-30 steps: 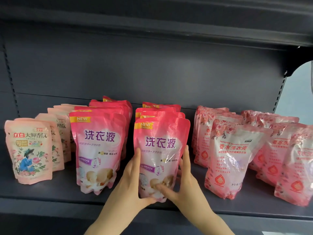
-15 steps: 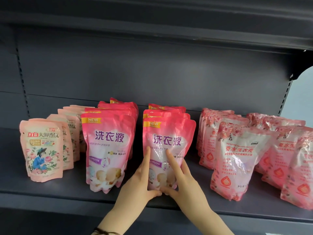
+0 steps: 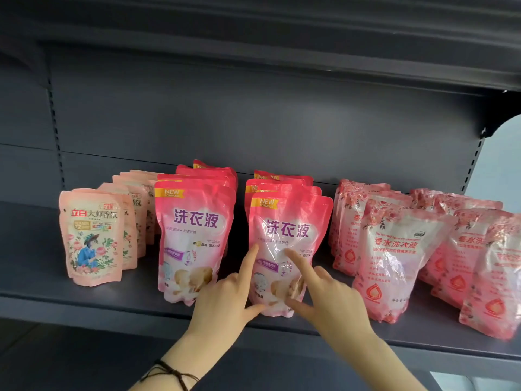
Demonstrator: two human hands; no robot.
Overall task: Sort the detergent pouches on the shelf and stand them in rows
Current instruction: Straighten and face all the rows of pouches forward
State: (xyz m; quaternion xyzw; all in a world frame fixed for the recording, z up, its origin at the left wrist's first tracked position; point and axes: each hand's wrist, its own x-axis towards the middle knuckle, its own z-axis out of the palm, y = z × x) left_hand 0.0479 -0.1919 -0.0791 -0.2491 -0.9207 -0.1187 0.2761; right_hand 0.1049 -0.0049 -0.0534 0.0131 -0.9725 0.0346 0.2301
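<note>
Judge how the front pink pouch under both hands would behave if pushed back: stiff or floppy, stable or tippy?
Probably floppy: the front pink pouch has creased, glossy film that dents near the left hand and right hand fingertips. Likely slippery too. It stands tall on a narrow base, so a high push may tip it.

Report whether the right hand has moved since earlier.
Yes: the right hand slid left from the right edge of the front pouch onto its face, away from the perfumed pouch.
</note>
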